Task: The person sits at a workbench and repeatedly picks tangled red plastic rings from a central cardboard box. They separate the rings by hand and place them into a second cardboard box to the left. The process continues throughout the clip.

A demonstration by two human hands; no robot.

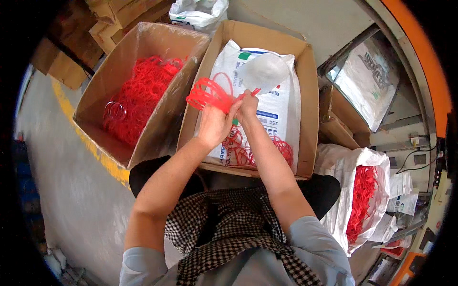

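Observation:
Over the cardboard box in front of me, my left hand [214,123] is closed round a bundle of thin red plastic rings [205,96], whose loops fan out above it. Close beside it, my right hand [247,107] has its fingers pinched on a narrow red piece [255,91] at the bundle's right end. Whether that piece is joined to the rings cannot be made out. Below both hands, more red rings [282,148] lie on a white printed sack [224,71] lining the box. A translucent whitish round piece [265,71] lies beyond my right hand.
At left stands a deep carton [98,102] heaped with tangled red plastic strands [143,90]. A white sack [334,164] with red pieces [361,200] stands at right. Another white bag [198,12] is behind the cartons. Machine framing [405,33] borders the right side.

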